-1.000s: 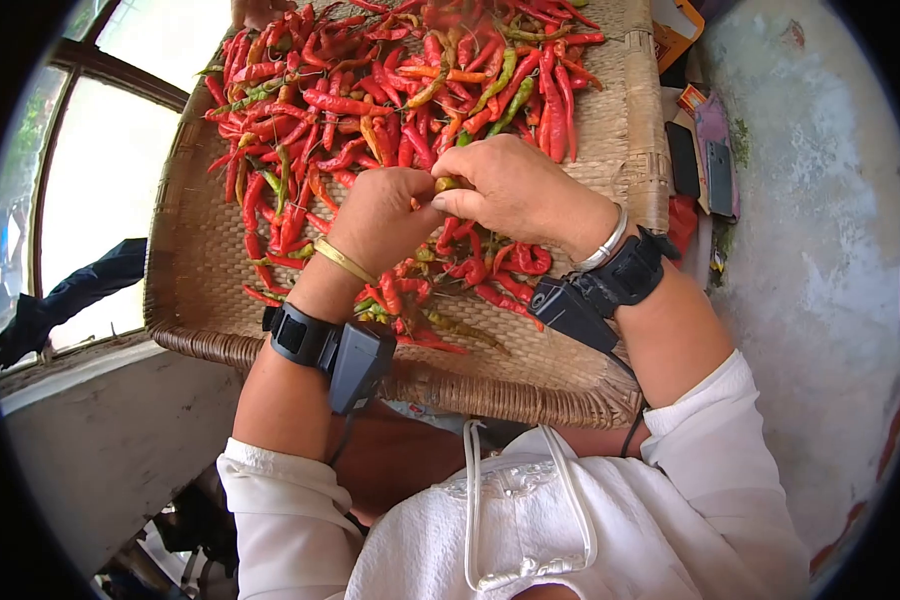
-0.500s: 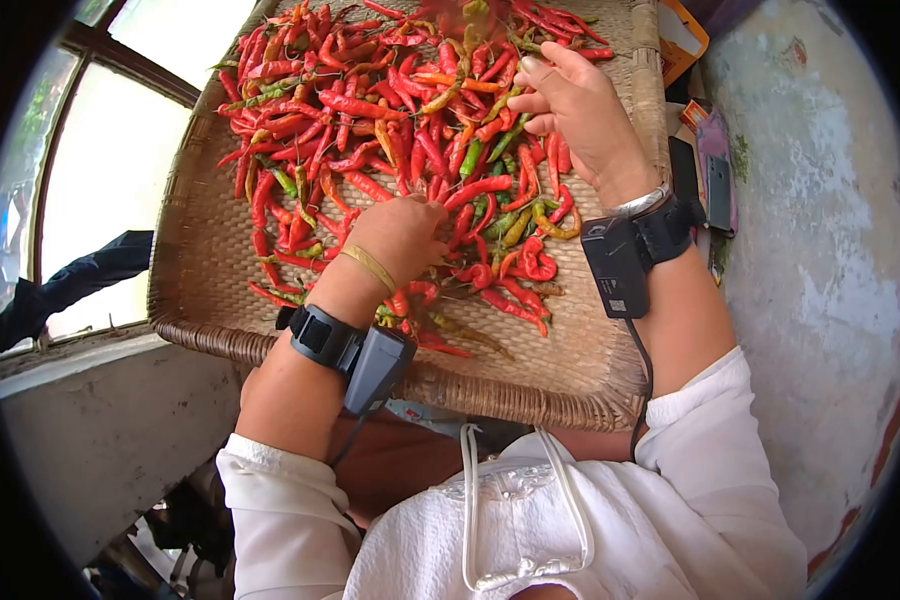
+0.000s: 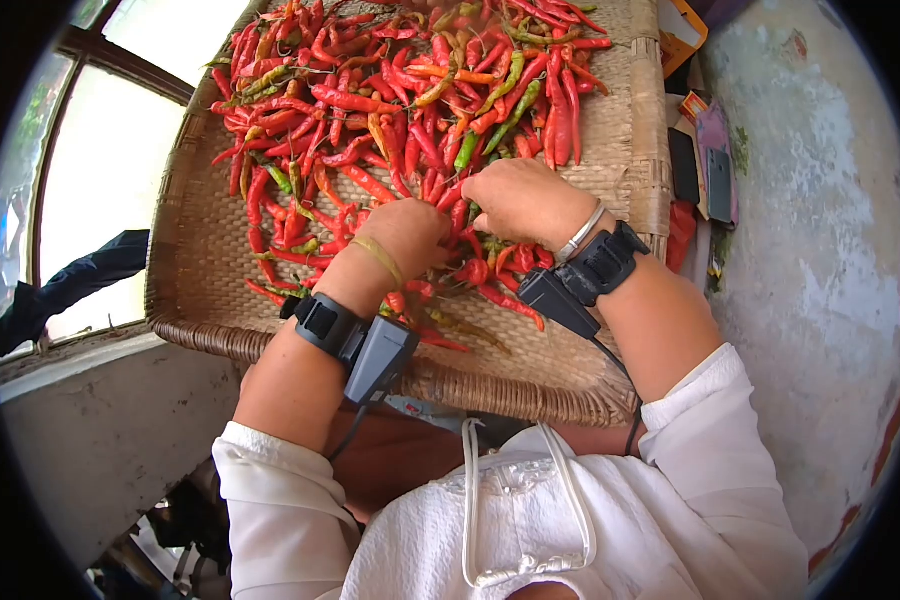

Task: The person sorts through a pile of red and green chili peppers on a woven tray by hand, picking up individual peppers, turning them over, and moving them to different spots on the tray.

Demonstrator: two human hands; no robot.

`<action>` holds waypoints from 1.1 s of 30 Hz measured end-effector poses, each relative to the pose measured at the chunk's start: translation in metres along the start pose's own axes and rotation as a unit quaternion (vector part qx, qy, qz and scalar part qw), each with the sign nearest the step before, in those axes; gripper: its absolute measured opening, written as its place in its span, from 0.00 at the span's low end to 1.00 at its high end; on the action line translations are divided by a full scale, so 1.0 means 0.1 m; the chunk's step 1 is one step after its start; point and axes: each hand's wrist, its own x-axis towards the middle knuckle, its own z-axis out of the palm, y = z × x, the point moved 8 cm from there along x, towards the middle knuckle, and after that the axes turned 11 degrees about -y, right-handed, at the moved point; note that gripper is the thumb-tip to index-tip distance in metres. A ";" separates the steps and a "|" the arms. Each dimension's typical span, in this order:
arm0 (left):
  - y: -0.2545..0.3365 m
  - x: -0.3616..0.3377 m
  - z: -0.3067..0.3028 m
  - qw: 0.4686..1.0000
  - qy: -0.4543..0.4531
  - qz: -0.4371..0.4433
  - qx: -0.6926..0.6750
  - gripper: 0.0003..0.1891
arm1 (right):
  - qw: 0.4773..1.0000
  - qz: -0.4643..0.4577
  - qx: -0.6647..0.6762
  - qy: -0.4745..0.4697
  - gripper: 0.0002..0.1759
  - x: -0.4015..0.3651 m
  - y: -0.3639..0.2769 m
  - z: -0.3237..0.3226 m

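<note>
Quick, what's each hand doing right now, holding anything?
Left hand: curled, knuckles up, fingers in the chillies; grip cannot be told.
Right hand: curled over the chillies beside it; grip cannot be told.

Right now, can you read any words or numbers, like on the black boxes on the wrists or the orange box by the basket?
No text can be read anywhere.
Black box strapped to the left wrist: no label visible.
Black box strapped to the right wrist: no label visible.
Orange cardboard box: markings too blurred to read.
Small orange-and-white packet: too small to read.
</note>
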 end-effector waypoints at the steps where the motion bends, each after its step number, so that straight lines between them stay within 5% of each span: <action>1: -0.01 0.01 0.03 1.000 -0.014 -0.001 0.006 0.10 | 1.000 -0.001 0.000 0.000 0.12 0.00 -0.02 -0.01; 9: 0.03 0.02 -0.01 0.999 -0.008 0.000 -0.040 0.12 | 0.998 -0.024 -0.010 -0.065 0.11 0.09 -0.05 0.22; 16: 0.06 0.05 0.01 0.990 0.011 0.046 -0.129 0.12 | 0.999 -0.011 -0.016 -0.032 0.09 0.13 -0.06 0.21; 22: -0.16 0.02 0.03 0.919 0.016 -0.045 -0.392 0.13 | 0.995 -0.021 0.093 -0.006 0.07 0.13 0.02 0.09; 28: -0.20 0.07 0.05 0.905 0.013 -0.026 -0.425 0.13 | 0.981 -0.036 0.189 -0.005 0.06 0.20 0.05 0.13; 33: -0.18 -0.01 -0.08 0.859 0.051 -0.011 -0.509 0.13 | 0.928 -0.024 0.356 0.111 0.08 0.17 0.20 -0.03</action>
